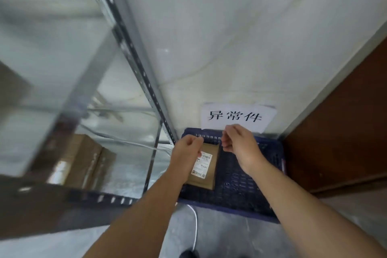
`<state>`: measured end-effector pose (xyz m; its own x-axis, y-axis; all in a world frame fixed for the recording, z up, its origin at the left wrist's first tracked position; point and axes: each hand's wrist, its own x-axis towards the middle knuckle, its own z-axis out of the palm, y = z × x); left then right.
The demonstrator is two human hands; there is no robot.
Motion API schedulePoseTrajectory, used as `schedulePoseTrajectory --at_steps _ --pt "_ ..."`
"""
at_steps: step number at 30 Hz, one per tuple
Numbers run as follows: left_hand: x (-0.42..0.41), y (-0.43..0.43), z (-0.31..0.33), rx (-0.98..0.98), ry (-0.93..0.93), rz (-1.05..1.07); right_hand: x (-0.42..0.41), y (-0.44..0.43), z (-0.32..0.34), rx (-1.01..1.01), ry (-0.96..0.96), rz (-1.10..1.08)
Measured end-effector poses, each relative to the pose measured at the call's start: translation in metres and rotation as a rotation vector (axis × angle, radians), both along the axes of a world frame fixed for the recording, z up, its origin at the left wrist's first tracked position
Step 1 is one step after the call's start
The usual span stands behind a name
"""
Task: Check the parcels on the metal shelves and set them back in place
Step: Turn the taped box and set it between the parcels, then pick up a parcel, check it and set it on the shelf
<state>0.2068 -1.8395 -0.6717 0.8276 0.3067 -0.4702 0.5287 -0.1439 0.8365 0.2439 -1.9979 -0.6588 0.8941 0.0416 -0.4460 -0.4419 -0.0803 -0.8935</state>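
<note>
A: Spotted the parcel?
B: Lying flat, label up, in the blue crate, just under and between both wrists.
A: Gripped?
B: Cannot tell for the left hand: curled right over the far corner, perhaps pinching, perhaps only above it. As for the right hand: curled too, near the left, seemingly holding nothing.
A: Step?
B: Probably checking a set-aside parcel. Next, likely: take a firm edge grip, lift clear of the crate wall, read the label.
A: Around?
B: Beyond the fingers, a paper sign on a white wall. Left of the left hand, metal shelves holding cardboard boxes. Right of the right hand, a brown door. Beneath the forearms, grey floor and a white cable.
</note>
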Motion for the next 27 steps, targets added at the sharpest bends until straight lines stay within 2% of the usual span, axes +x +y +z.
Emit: schedulePoseTrajectory --at_steps 5,10,18,23,27 --pt "-0.05 -0.014 0.152 -0.065 -0.065 -0.011 -0.05 0.003 0.152 0.076 -0.083 0.004" --pt "-0.113 -0.012 0.249 -0.11 -0.127 0.023 -0.108 0.008 0.254 0.141 -0.144 -0.015" --pt "-0.211 0.005 0.324 -0.086 -0.228 0.158 -0.194 0.022 0.331 0.185 -0.169 0.086" --pt "-0.275 0.046 0.35 -0.085 -0.302 0.262 -0.245 0.08 0.35 0.248 -0.171 0.303" --pt "-0.323 0.112 0.357 -0.05 -0.315 0.412 -0.28 0.157 0.353 0.256 -0.162 0.502"
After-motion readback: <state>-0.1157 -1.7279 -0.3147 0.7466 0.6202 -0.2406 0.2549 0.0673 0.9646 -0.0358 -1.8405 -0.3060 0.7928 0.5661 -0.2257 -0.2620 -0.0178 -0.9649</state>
